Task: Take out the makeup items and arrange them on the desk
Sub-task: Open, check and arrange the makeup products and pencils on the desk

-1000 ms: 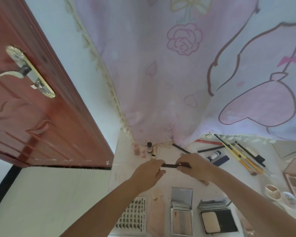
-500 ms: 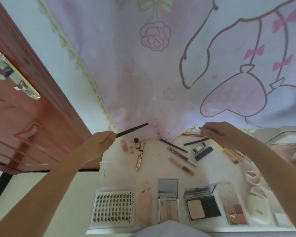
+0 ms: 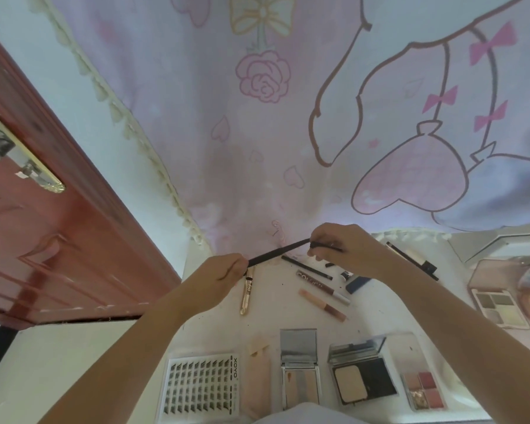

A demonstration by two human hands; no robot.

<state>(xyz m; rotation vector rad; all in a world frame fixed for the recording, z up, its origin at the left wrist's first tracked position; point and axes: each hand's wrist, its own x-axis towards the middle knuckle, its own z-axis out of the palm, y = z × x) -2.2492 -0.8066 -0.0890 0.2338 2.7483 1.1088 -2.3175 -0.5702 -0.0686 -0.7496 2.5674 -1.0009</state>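
Note:
My left hand (image 3: 224,272) is closed on the lower end of a long black liner pen (image 3: 277,251), held above the white desk (image 3: 276,319). My right hand (image 3: 346,250) pinches a thin black piece (image 3: 329,247) that meets the pen's upper end. Beneath the hands lie a gold tube (image 3: 247,296), a black pencil (image 3: 306,267), a brown and silver tube (image 3: 322,286) and a pink gloss (image 3: 322,304). Along the near edge sit a lash tray (image 3: 201,384), a mirrored compact (image 3: 299,370), a powder compact (image 3: 361,379) and a small blush palette (image 3: 423,390).
A red-brown door (image 3: 52,240) stands open at the left, close to the desk's corner. A pink cartoon curtain (image 3: 273,148) hangs behind the desk. An eyeshadow palette (image 3: 499,304), another black pen (image 3: 410,259) and a blue item (image 3: 358,284) lie at the right.
Half a second ago my hands were wide apart, the left holding the pen and the right the thin piece. They have come together so the two parts meet.

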